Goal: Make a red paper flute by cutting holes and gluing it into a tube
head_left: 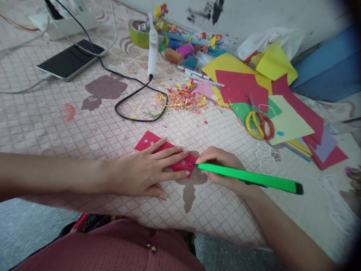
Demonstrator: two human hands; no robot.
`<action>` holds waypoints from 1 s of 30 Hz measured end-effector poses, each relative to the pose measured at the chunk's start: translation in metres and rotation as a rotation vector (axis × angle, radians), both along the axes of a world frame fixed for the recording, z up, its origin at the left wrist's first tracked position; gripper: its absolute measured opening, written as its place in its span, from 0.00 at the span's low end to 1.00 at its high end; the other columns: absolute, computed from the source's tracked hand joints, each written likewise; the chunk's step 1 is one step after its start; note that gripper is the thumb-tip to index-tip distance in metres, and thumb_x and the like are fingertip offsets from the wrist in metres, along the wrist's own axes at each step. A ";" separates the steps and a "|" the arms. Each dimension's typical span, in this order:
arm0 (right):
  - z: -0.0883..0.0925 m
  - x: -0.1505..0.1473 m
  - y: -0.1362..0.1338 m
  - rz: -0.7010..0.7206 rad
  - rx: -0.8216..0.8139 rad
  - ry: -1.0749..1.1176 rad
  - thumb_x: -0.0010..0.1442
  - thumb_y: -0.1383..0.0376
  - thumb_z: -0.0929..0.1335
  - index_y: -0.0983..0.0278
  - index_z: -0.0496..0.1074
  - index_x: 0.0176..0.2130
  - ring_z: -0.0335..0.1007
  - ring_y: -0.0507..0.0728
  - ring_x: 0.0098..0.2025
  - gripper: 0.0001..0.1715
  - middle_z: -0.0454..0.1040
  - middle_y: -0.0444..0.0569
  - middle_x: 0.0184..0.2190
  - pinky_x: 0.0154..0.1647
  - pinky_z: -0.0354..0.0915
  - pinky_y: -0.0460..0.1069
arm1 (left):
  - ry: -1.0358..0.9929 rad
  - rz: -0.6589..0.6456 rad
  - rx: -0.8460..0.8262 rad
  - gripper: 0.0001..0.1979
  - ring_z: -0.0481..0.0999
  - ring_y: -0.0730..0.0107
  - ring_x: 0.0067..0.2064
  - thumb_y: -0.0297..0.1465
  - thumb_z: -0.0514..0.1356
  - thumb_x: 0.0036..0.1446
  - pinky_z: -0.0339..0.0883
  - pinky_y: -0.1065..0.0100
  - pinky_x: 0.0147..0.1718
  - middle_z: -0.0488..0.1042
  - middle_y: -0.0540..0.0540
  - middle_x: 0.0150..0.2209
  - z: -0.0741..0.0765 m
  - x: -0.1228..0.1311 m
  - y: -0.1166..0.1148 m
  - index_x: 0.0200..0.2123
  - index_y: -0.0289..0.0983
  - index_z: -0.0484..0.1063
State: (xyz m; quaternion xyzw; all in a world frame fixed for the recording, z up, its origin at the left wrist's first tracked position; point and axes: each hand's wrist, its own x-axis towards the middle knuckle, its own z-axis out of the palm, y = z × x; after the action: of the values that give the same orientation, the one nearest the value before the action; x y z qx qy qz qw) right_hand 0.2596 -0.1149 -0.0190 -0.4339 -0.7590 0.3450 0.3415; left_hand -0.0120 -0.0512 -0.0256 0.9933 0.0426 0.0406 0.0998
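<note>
A red paper strip (176, 164) with round pale spots along it lies slantwise on the cloth. My left hand (153, 165) rests flat across the strip with its fingers spread, covering much of it. In my right hand (221, 162) a long green pen (248, 177) is pinched near its dark point. That point meets the strip's right end, just beyond my left fingertips; whether it presses in cannot be made out. The pen's black-capped end points to the right.
Past the hands lie a glue gun (152, 52) with its looping black cord, paper scraps (187, 98), scissors (258, 122) and coloured paper sheets (242, 86). White string (266, 156) trails at right. A phone (70, 58) and power strip (67, 24) sit far left.
</note>
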 end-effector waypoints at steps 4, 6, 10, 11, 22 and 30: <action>0.000 0.000 0.000 0.005 0.001 0.028 0.60 0.69 0.69 0.60 0.75 0.40 0.72 0.53 0.33 0.06 0.76 0.45 0.33 0.32 0.66 0.48 | -0.009 0.003 -0.030 0.35 0.53 0.45 0.72 0.46 0.60 0.65 0.44 0.37 0.68 0.54 0.36 0.72 -0.001 0.000 0.000 0.71 0.45 0.55; 0.000 0.000 0.000 0.004 0.000 0.031 0.61 0.68 0.69 0.60 0.75 0.40 0.72 0.53 0.34 0.06 0.76 0.45 0.33 0.33 0.66 0.48 | -0.011 0.000 -0.041 0.35 0.54 0.45 0.72 0.46 0.61 0.65 0.44 0.37 0.68 0.54 0.36 0.72 -0.001 0.000 0.000 0.71 0.45 0.55; -0.001 0.001 0.000 0.002 -0.007 0.003 0.61 0.69 0.69 0.60 0.75 0.40 0.71 0.52 0.33 0.06 0.76 0.44 0.33 0.32 0.65 0.47 | -0.034 0.002 -0.045 0.35 0.54 0.44 0.72 0.46 0.61 0.65 0.45 0.38 0.68 0.54 0.36 0.72 -0.001 0.000 0.000 0.70 0.45 0.56; -0.001 0.001 0.000 0.003 -0.005 0.002 0.61 0.69 0.69 0.60 0.75 0.40 0.71 0.52 0.33 0.07 0.76 0.44 0.33 0.32 0.66 0.47 | -0.039 0.004 -0.039 0.35 0.55 0.44 0.72 0.47 0.61 0.65 0.45 0.38 0.68 0.53 0.36 0.72 -0.001 0.000 0.000 0.70 0.45 0.57; 0.000 0.001 -0.001 0.003 0.001 -0.008 0.60 0.69 0.69 0.60 0.75 0.40 0.71 0.53 0.32 0.07 0.76 0.44 0.33 0.31 0.66 0.48 | -0.001 0.017 -0.006 0.35 0.56 0.43 0.71 0.46 0.62 0.64 0.49 0.37 0.67 0.56 0.36 0.71 0.003 0.002 -0.003 0.70 0.45 0.57; 0.003 0.000 0.001 0.014 -0.012 0.003 0.60 0.69 0.69 0.60 0.75 0.40 0.72 0.53 0.32 0.07 0.76 0.44 0.32 0.32 0.66 0.48 | -0.050 -0.002 -0.049 0.36 0.56 0.44 0.71 0.43 0.64 0.62 0.45 0.38 0.68 0.58 0.37 0.71 0.002 0.003 0.000 0.70 0.45 0.57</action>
State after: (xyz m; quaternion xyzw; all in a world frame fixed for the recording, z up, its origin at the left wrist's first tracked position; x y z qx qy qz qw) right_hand 0.2595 -0.1136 -0.0163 -0.4300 -0.7595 0.3526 0.3375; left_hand -0.0086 -0.0513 -0.0237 0.9893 0.0399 0.0642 0.1252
